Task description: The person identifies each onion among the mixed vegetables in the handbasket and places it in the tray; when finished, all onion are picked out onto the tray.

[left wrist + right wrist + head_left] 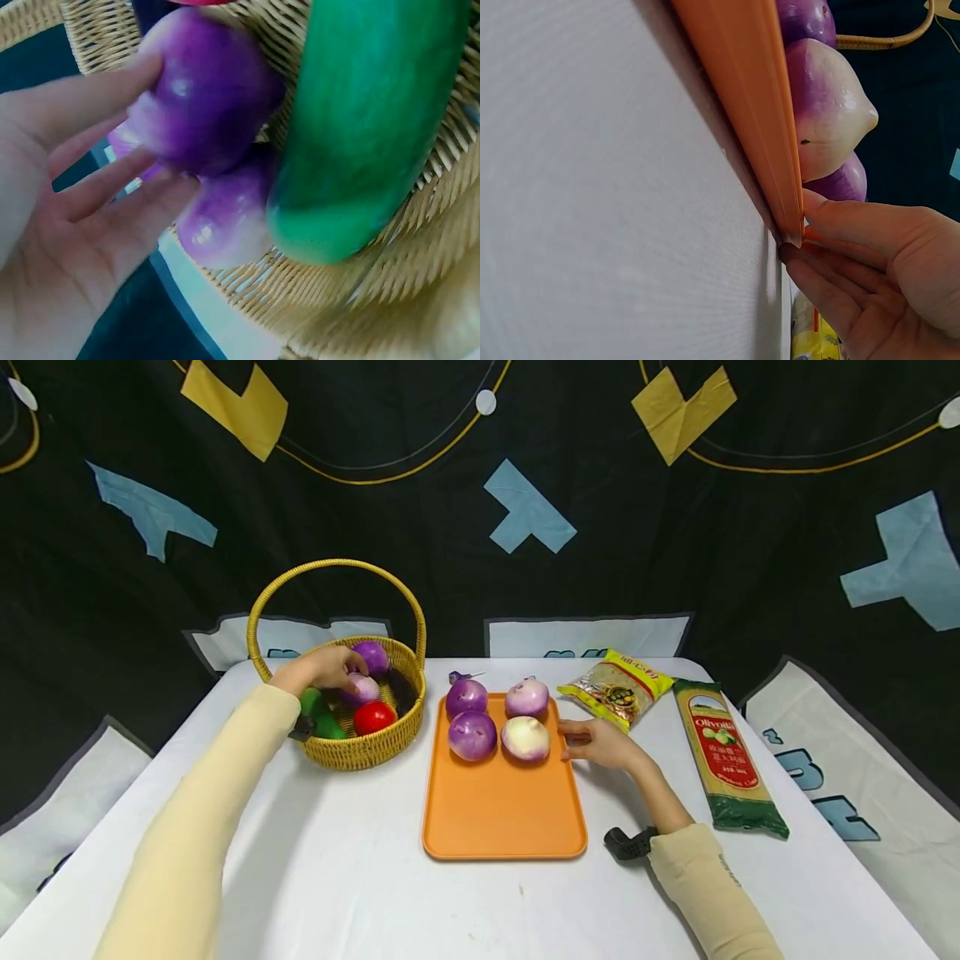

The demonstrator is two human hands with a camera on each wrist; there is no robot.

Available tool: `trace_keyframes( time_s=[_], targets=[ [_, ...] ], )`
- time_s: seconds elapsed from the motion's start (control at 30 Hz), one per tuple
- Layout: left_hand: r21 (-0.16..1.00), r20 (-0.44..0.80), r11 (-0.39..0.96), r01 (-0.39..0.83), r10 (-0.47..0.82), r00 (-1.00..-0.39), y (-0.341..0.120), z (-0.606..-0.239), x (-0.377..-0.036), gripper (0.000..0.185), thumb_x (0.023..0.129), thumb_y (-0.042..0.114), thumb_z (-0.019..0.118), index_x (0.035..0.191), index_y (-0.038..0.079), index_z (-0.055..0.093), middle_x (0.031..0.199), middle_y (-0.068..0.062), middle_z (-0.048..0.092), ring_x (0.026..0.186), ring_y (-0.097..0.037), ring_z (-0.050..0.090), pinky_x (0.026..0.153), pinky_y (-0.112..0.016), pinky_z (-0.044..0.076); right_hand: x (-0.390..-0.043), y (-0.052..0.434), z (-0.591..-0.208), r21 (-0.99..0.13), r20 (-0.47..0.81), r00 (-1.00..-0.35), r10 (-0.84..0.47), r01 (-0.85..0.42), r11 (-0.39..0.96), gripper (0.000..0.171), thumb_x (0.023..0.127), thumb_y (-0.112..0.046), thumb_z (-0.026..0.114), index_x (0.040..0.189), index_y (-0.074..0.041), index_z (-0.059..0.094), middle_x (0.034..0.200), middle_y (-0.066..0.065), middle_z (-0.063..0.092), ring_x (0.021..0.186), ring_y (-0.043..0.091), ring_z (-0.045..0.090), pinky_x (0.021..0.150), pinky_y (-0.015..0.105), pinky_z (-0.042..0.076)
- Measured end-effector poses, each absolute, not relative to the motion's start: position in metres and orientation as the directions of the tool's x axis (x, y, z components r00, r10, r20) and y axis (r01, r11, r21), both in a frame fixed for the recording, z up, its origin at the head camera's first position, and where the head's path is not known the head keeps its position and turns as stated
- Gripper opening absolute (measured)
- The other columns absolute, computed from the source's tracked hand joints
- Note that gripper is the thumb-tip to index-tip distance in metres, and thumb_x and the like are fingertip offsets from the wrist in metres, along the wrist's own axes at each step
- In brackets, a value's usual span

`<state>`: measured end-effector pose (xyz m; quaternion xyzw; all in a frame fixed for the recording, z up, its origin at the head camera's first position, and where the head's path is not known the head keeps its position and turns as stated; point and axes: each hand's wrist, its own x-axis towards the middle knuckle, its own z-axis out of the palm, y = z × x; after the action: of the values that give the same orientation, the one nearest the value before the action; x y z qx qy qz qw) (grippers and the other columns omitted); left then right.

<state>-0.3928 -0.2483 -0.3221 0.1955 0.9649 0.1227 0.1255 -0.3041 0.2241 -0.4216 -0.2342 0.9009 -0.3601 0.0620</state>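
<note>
Over the wicker basket [360,756], my left hand [324,667] grips a purple onion [363,691] between thumb and fingers. The left wrist view shows this onion [214,97] up close, beside a green cucumber-like vegetable [360,135]. Also in the basket are another purple onion [372,657], a red tomato [374,717] and a dark eggplant-like vegetable [402,692]. My right hand [603,743] pinches the right rim of the orange tray [504,814], its thumb above and fingers below in the right wrist view. Several purple-and-white onions [472,736] sit at the tray's far end.
Right of the tray lies a yellow food packet [618,687]. Farther right is a green-and-gold Olivoila pasta bag [727,756]. The basket's tall handle [337,562] arches over its contents. A black patterned cloth [420,552] hangs behind the white table [360,877].
</note>
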Motion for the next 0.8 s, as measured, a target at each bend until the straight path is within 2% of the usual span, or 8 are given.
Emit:
trace_keyframes(
  time_s=[0.13,0.37,0.57,0.7,0.8],
  targets=[
    [0.3,-0.175,0.881,0.366,0.428,-0.887,-0.247,-0.319,-0.391,0.035,0.085,0.006,0.068,0.118,-0.001,0.062,0.112,-0.024,0.059,0.101,-0.037,0.055,0.092,-0.052,0.047,-0.305,0.225,-0.419,-0.678,0.048,-0.895,-0.443,-0.355,0.644,0.056,0.086,-0.016,0.073,0.134,0.004,0.053,0.13,0.018,0.057,0.118,0.032,0.056,0.1,0.046,0.043],
    [0.261,-0.223,0.902,0.345,0.404,-0.887,-0.242,-0.323,-0.396,0.049,0.085,0.018,0.074,0.127,0.001,0.057,0.121,-0.025,0.057,0.111,-0.039,0.052,0.098,-0.056,0.041,-0.305,0.228,-0.421,-0.69,0.047,-0.893,-0.448,-0.353,0.632,0.057,0.086,-0.016,0.073,0.134,0.005,0.052,0.129,0.019,0.058,0.119,0.033,0.055,0.101,0.047,0.042],
    [0.223,-0.293,0.924,0.311,0.368,-0.883,-0.234,-0.329,-0.399,0.052,0.085,0.016,0.073,0.133,0.006,0.055,0.127,-0.025,0.055,0.118,-0.04,0.049,0.101,-0.059,0.038,-0.304,0.226,-0.422,-0.691,0.053,-0.892,-0.448,-0.357,0.629,0.056,0.086,-0.016,0.074,0.133,0.005,0.053,0.13,0.019,0.057,0.119,0.033,0.056,0.101,0.047,0.042],
    [0.224,-0.303,0.927,0.301,0.36,-0.882,-0.233,-0.331,-0.399,0.051,0.083,0.012,0.074,0.131,0.006,0.057,0.126,-0.023,0.054,0.116,-0.038,0.05,0.1,-0.057,0.039,-0.304,0.224,-0.422,-0.694,0.052,-0.889,-0.455,-0.36,0.624,0.055,0.086,-0.015,0.073,0.133,0.006,0.053,0.132,0.019,0.055,0.119,0.033,0.055,0.101,0.046,0.042],
    [0.224,-0.28,0.917,0.329,0.384,-0.88,-0.236,-0.331,-0.398,0.051,0.081,0.014,0.076,0.128,0.005,0.058,0.122,-0.023,0.056,0.112,-0.037,0.052,0.098,-0.055,0.042,-0.304,0.224,-0.422,-0.699,0.056,-0.885,-0.462,-0.365,0.615,0.055,0.086,-0.013,0.073,0.133,0.007,0.053,0.133,0.02,0.054,0.119,0.034,0.055,0.101,0.046,0.042]
  ],
)
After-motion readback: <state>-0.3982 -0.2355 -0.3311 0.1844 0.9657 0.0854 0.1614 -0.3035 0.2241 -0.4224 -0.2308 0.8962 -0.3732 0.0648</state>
